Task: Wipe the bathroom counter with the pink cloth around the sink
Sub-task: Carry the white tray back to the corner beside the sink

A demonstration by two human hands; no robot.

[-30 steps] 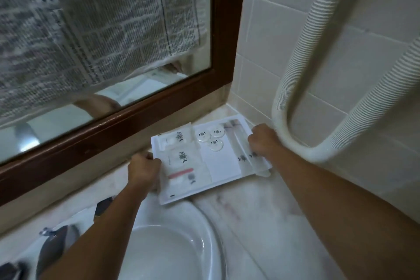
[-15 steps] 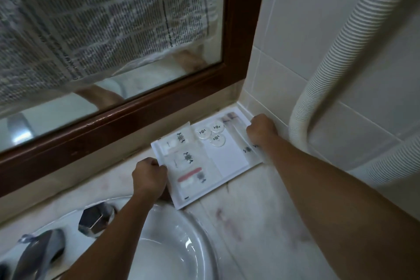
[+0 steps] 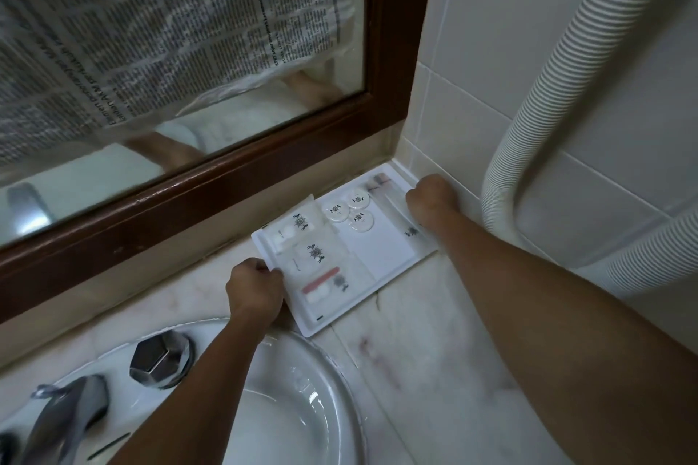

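Left arm: your bare forearm comes in from about 7 o'clock and runs up toward the middle of the view.
Left hand point(image 3: 256, 291): back of the hand faces you, fingers curled tight round the near-left edge of the tray point(image 3: 381, 249); the fingertips are hidden under the knuckles.
Right arm: your forearm enters from about 4 o'clock and stretches toward 1 o'clock, nearly straight at the wrist.
Right hand point(image 3: 430, 196): knuckles up, fingers curled over the tray's far-right edge, at about 2 o'clock from your left hand.
Spacing: your hands sit well apart, at opposite ends of the tray.
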